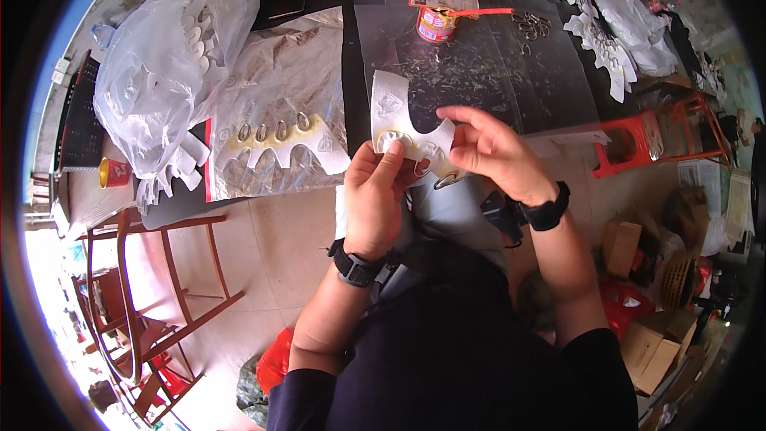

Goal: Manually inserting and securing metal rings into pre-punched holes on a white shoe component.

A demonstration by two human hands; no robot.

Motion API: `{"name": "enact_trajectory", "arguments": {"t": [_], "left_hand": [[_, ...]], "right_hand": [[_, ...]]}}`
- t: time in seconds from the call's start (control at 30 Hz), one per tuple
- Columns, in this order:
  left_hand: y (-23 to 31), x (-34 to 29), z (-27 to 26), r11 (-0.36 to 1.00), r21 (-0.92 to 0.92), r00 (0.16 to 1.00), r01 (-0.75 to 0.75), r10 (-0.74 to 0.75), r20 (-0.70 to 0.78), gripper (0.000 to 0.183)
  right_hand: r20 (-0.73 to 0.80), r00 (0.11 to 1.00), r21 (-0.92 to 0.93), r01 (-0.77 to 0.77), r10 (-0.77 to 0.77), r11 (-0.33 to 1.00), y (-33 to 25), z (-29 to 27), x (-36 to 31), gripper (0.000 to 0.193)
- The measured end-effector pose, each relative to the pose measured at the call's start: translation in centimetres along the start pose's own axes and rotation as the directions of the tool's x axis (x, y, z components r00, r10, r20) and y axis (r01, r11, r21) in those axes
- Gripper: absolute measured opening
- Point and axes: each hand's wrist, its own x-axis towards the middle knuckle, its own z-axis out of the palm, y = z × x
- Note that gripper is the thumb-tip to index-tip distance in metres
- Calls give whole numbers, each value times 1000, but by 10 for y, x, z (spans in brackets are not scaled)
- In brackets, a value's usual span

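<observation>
My left hand (377, 199) is closed on a white scalloped strip (391, 100), its thumb pressing a pale oval pad on it. My right hand (507, 158) is at the strip's right end, thumb and fingers curved around that edge. An oval metal ring (447, 180) sits at the strip's lower right, by the right fingertips. Part of the strip is hidden behind my fingers. To the left, a similar white strip (327, 148) with several metal rings (281, 129) and yellowish smears lies on a clear plastic sheet (299, 60).
An open tin (436, 25) with a red stick (483, 12) across it stands on the dark table. Loose metal rings (531, 25) lie right of it. A stuffed plastic bag (159, 72) is at left, more white strips (602, 52) at right. A red stool (618, 148) and wooden chair (163, 271) flank the table.
</observation>
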Motion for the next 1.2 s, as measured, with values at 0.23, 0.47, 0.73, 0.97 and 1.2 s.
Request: {"name": "enact_trajectory", "arguments": {"t": [0.23,0.47,0.73,0.97,1.2], "left_hand": [[-9,0,3,999,-43,999,4,-2,52,15],[-11,6,6,990,-85,994,110,-111,-15,13],[-9,12,-1,995,91,998,39,-34,-54,16],[3,15,4,974,227,1000,-15,15,1,13],[-9,15,-1,988,-108,994,108,-107,14,14]], "right_hand": [[-164,985,-49,51,-58,998,2,8,0,38],[-127,992,-17,-22,20,1000,-3,8,14,35],[-105,994,-128,18,-32,992,-5,14,24,38],[-120,990,-359,21,-69,933,-11,19,26,39],[-49,997,43,-60,62,997,-3,11,30,37]]}}
